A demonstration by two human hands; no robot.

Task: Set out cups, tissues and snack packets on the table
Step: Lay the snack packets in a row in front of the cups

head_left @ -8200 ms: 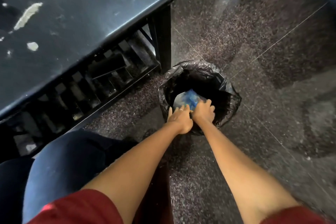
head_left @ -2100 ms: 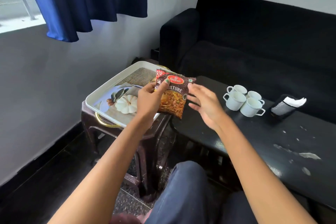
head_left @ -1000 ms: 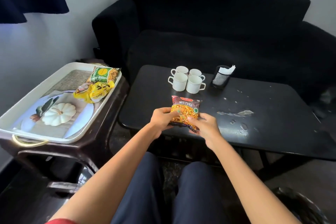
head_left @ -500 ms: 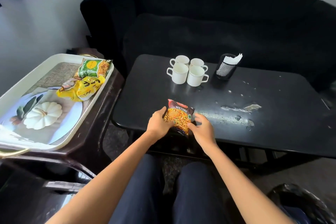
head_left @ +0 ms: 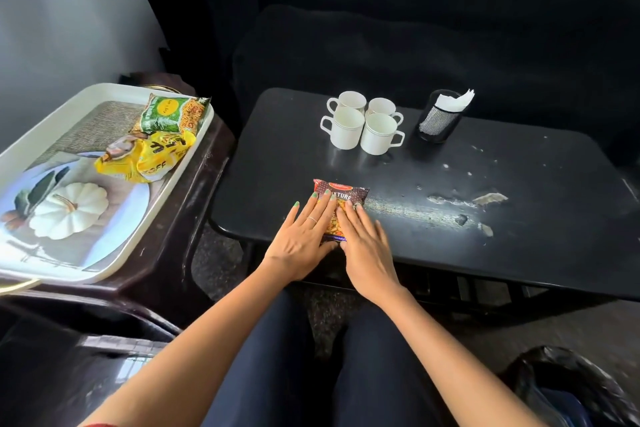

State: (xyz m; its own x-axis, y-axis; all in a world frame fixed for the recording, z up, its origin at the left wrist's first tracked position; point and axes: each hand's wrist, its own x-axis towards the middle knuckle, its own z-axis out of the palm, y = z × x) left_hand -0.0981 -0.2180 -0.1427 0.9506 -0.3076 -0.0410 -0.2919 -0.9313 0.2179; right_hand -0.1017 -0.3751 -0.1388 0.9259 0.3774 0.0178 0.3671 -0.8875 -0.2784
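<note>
Pressing flat, both hands [head_left: 337, 236] cover the snack packet [head_left: 341, 192].

You've one head cam, seated height, looking forward and down, close over the surface [head_left: 450, 253] near edge; sofa [head_left: 415, 28] behind.

A black sofa [head_left: 415, 28] fills twelve o'clock behind a scuffed black table [head_left: 519, 218], a dark side stand [head_left: 173, 253] sits at nine o'clock under a pale wall [head_left: 69, 28], speckled floor [head_left: 536, 333] at five.
</note>
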